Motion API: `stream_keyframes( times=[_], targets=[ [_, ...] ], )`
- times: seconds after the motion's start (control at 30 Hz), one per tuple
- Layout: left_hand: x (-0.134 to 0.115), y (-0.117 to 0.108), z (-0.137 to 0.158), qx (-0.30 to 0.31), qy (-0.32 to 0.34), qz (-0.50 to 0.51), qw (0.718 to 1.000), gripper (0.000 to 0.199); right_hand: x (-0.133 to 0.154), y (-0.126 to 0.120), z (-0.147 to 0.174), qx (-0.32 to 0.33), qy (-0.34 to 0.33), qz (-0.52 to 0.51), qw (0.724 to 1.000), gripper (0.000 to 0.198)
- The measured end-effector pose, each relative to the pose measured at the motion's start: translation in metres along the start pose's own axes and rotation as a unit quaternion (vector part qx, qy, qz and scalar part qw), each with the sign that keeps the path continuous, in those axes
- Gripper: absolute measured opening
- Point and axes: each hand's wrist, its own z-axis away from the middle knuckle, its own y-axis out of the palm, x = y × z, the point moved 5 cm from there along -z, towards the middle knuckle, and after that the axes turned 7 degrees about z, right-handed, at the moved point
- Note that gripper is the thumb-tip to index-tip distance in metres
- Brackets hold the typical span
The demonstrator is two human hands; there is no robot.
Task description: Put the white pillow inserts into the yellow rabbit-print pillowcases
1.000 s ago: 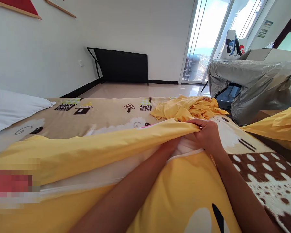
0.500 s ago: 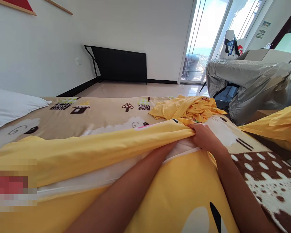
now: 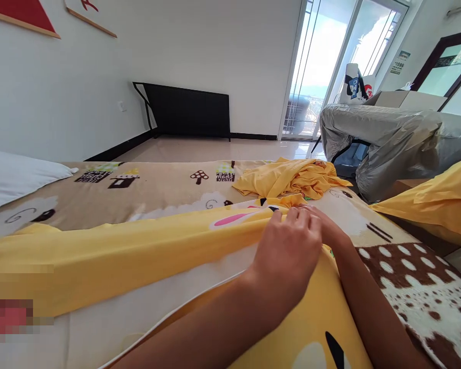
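Observation:
A yellow duvet cover with a pink-and-black cartoon print lies stretched across the bed in front of me. Its upper edge is folded back, baring a white layer along the opening. My left hand is closed over the cover's edge near the right corner, knuckles up. Just beyond it my right hand is also closed on the same corner, its fingertips partly hidden behind the left hand.
A patterned blanket covers the bed. Crumpled yellow fabric lies at its far side, a white pillow at left. More yellow cloth and plastic-wrapped furniture are at right. A black folded panel leans on the wall.
My left hand has come out from under the yellow fabric and now grips its edge beside my right hand. More of the white layer shows. The view has tilted up slightly.

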Motion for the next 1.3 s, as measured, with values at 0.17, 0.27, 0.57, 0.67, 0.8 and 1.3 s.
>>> stream_keyframes(
  times=[0.17,0.27,0.57,0.67,0.8,1.3],
  targets=[
    [0.049,0.027,-0.024,-0.038,0.017,0.004,0.999,0.044,0.008,-0.005,0.004,0.035,-0.048,0.005,0.998,0.026],
    [0.057,0.036,-0.028,-0.044,0.082,0.024,0.995,0.037,0.010,-0.020,0.013,0.046,-0.100,-0.049,0.993,0.024],
    [0.051,0.037,-0.024,0.013,0.101,0.020,0.995,0.023,-0.061,-0.012,-0.012,-0.178,0.102,-0.271,0.940,0.044],
    [0.050,0.036,-0.024,0.031,0.087,0.020,0.996,0.024,-0.065,0.028,-0.028,-0.099,0.147,-0.379,0.908,0.046],
    [0.054,0.030,-0.023,0.053,0.042,0.039,0.997,0.027,-0.065,0.050,-0.032,-0.033,0.146,-0.453,0.879,0.045],
    [0.036,-0.030,0.014,0.177,-0.033,-0.028,0.983,0.023,-0.049,0.049,-0.031,-0.058,0.087,-0.445,0.889,0.034]
  ],
)
